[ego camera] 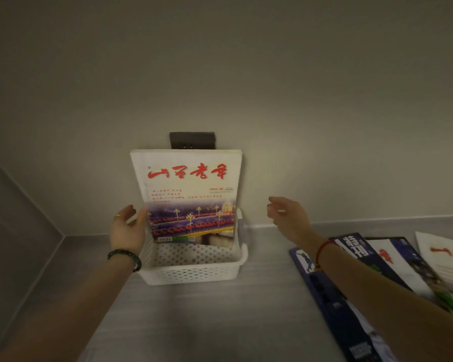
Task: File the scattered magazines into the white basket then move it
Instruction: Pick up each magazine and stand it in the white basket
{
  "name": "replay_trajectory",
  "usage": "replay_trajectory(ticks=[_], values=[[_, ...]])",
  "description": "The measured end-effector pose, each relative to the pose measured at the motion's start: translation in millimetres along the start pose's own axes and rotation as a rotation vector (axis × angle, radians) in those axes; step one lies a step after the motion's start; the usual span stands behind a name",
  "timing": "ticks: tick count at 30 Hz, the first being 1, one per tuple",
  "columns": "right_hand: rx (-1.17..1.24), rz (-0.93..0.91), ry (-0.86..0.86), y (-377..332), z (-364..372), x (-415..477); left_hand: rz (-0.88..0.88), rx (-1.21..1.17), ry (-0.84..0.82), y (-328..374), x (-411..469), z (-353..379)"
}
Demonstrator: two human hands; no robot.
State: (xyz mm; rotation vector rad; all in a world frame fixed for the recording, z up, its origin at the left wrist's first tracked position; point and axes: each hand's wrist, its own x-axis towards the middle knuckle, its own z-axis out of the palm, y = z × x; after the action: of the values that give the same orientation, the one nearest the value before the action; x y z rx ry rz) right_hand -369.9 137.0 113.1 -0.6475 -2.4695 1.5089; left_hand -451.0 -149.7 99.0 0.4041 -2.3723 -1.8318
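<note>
Since the red-titled magazine (pixel 188 197) stands upright in the white basket (pixel 191 270), leaning on the wall behind the basket, my left hand (pixel 127 228) sits at its left edge to steady it: fingers spread, thumb touching the cover edge, no real clamp that I can see. Right hand (pixel 288 215) is off to the basket's right, fingers loosely apart, holding nothing, well clear of the magazine.

Remaining magazines (pixel 377 270) lie fanned and overlapping on the counter (pixel 246 322) right of the basket, under my right forearm. At least four, judging by the covers; count is uncertain.

Basket's back rim is close to the wall, a dark wall plate (pixel 192 140) just above the magazine top. Side wall is further left of the basket, so room is tighter there. Front and right of the basket are open counter, best path for feeding the next one in and later sliding the basket out. My guess: filing is barely started.
</note>
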Motion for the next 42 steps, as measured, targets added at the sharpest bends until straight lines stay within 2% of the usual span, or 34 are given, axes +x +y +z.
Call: replay_trajectory(ticks=[4, 10, 13, 16, 18, 24, 28, 31, 33, 35, 39, 42], values=[[0.061, 0.04, 0.02, 34.9, -73.6, -25.2, 0.026, -0.089, -0.02, 11.3, -37.9, 5.6], [-0.059, 0.151, 0.121, 102.5, -172.0, -70.8, 0.114, -0.08, -0.278, 16.9, -125.8, 61.1], [-0.015, 0.256, 0.183, 136.6, -210.1, -92.4, 0.013, -0.108, -0.453, 10.6, -178.6, 112.3], [-0.073, 0.275, 0.126, 167.2, -241.5, -112.4, -0.11, -0.088, -0.606, -2.3, -229.5, 157.5], [-0.091, 0.303, 0.081, 184.2, -256.4, -120.6, -0.154, -0.047, -0.65, -13.8, -257.3, 180.7], [0.144, 0.44, -0.028, 220.2, -269.2, -118.9, -0.347, -0.067, -0.7, -50.0, -303.7, 225.2], [0.223, 0.503, -0.116, 226.4, -257.4, -113.9, -0.474, -0.188, -0.567, -57.2, -313.6, 238.5], [0.065, 0.434, -0.105, 228.8, -247.0, -109.8, -0.542, -0.261, -0.485, -62.8, -308.6, 238.9], [-0.092, 0.39, -0.088, 229.3, -244.8, -105.9, -0.544, -0.256, -0.505, -67.9, -304.1, 232.0], [-0.207, 0.389, -0.15, 230.2, -244.4, -103.6, -0.54, -0.238, -0.564, -73.0, -300.3, 225.3], [-0.175, 0.473, -0.274, 234.9, -241.2, -104.3, -0.544, -0.131, -0.677, -81.5, -296.4, 217.5], [-0.123, 0.516, -0.353, 236.4, -242.0, -104.5, -0.514, -0.152, -0.727, -82.9, -300.4, 215.4]])
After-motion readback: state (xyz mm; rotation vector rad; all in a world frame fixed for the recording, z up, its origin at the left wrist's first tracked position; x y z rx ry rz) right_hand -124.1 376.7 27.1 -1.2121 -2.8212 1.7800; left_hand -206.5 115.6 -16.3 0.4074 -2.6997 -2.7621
